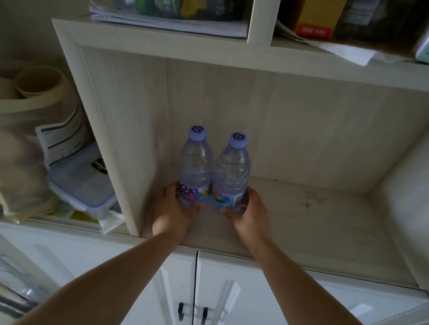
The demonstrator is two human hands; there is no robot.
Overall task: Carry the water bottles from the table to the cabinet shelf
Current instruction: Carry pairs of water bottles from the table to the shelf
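Observation:
Two clear water bottles with pale purple caps stand upright side by side, touching, inside the open cabinet shelf [308,228]. My left hand [172,211] wraps the lower labelled part of the left bottle [195,165]. My right hand [250,220] grips the base of the right bottle [232,172]. Both bottles sit near the left wall of the compartment, their bottoms hidden by my fingers, so I cannot tell whether they rest on the shelf board.
A vertical divider panel [117,150] bounds the compartment on the left; beyond it lie a plastic lidded box [81,183], a paper roll and bags. Papers and boxes fill the shelf above. White cabinet doors [245,301] with black handles are below.

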